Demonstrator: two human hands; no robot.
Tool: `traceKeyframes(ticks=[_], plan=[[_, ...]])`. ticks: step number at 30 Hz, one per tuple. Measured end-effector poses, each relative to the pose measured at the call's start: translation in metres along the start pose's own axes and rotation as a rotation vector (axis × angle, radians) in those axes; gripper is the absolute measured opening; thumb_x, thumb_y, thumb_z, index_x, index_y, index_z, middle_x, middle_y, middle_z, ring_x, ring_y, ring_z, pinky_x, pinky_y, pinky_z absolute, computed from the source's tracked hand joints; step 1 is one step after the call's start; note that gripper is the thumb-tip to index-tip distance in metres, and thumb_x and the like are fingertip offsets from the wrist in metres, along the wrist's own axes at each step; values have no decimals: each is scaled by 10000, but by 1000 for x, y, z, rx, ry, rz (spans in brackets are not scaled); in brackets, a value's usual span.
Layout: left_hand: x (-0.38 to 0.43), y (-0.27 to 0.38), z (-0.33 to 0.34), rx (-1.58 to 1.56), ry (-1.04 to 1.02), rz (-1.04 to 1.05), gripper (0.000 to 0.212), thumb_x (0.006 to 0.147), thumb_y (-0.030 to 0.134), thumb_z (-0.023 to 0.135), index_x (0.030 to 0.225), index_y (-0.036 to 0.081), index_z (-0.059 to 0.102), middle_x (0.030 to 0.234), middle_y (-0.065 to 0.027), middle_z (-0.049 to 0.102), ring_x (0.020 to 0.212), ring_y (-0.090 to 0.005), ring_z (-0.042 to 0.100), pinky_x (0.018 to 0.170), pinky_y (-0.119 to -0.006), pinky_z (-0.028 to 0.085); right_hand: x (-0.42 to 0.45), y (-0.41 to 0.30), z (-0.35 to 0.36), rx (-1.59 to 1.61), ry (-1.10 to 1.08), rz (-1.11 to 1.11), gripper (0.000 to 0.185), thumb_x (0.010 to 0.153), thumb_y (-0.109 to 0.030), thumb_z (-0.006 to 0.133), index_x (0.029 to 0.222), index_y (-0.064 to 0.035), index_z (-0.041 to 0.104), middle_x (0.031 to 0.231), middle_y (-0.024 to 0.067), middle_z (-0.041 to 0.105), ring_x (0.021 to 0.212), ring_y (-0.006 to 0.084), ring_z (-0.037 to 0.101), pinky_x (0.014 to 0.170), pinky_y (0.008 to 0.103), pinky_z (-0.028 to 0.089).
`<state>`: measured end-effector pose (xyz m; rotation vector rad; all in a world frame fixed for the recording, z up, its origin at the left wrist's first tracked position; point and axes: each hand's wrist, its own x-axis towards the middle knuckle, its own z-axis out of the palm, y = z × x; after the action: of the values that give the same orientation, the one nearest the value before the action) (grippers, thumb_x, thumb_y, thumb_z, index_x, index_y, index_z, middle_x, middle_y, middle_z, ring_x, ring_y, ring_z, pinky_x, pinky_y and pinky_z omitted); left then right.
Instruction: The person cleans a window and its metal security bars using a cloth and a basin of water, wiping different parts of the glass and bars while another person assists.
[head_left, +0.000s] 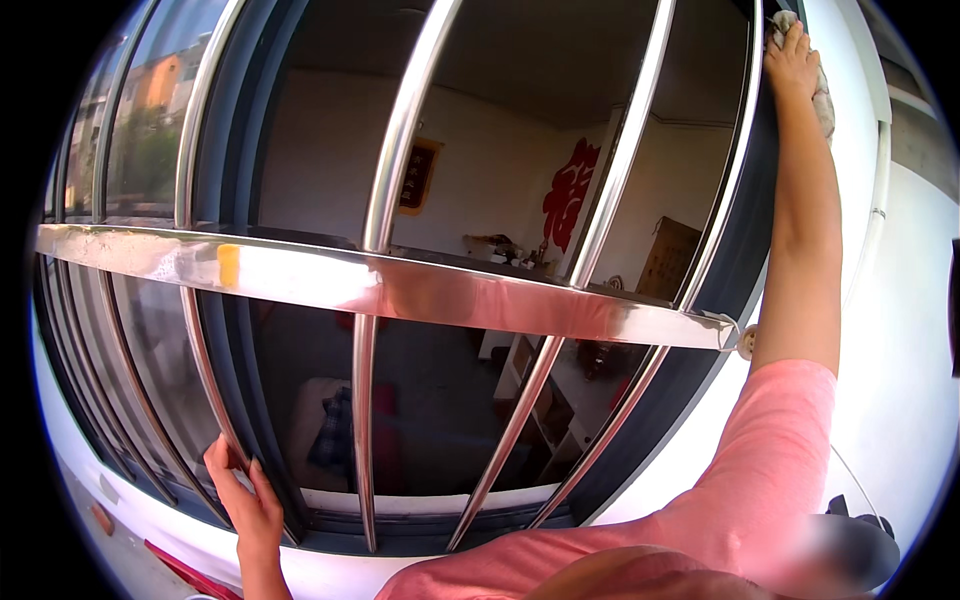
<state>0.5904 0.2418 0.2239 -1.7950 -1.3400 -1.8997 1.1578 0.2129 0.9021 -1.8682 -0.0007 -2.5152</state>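
A barred window fills the view, with upright metal bars (401, 127) crossed by a polished flat metal rail (480, 296). Near the bottom left, my left hand (251, 495) is closed around one of the lower upright bars (214, 375). My right arm reaches up to the top right corner, where my right hand (795, 64) presses a crumpled greyish cloth (823, 112) against the dark window frame (739, 217) beside the white wall. Part of the cloth shows above the fingers and part hangs beside the wrist.
A round fitting (748, 342) with a wire loop sits at the rail's right end. A pale pipe (874, 217) runs down the wall at right. Through the opening, a room with a red wall decoration (570, 195) shows. A red object (191, 571) lies low at left.
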Motion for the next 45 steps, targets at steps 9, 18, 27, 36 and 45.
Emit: traceKeyframes(ticks=[9,18,27,36,45], plan=[[-1,-6,-2,-46,-15,-4,487,902,-82,504,1368,1,389,1206,-160,462,953,-225,509,830,-297,422,-176,17,-63,283,154,-424,300,890,-178,486,1125,-196,673,1119,64,571,1071,228,518,852,451,426],[2,-9,-8,-88,0,49,483,893,-93,511,1355,-5,397,1205,-180,466,989,-268,541,838,-325,446,-260,60,-161,670,-574,-883,237,849,-127,645,1071,-138,725,1063,144,687,1019,339,635,887,415,502],[5,-9,-7,-100,-23,52,492,885,-85,538,1353,-23,399,1203,-189,470,976,-279,544,857,-334,448,-254,32,-119,457,-230,-844,187,796,-132,591,904,-68,729,1030,95,667,1019,273,590,843,372,495],[7,-10,-4,-189,-58,80,474,866,-82,553,1318,-30,422,1176,-201,477,1012,-324,543,871,-359,454,-269,68,-150,1100,-559,-587,275,921,-152,566,1162,-55,654,1036,226,664,993,394,617,862,428,496],[13,-16,-8,-174,-84,90,470,862,-58,581,1307,-47,430,1146,-197,486,986,-318,546,858,-370,458,-316,63,-155,535,-399,-744,300,829,-52,597,1095,-138,706,1118,139,625,1049,347,562,944,399,467]])
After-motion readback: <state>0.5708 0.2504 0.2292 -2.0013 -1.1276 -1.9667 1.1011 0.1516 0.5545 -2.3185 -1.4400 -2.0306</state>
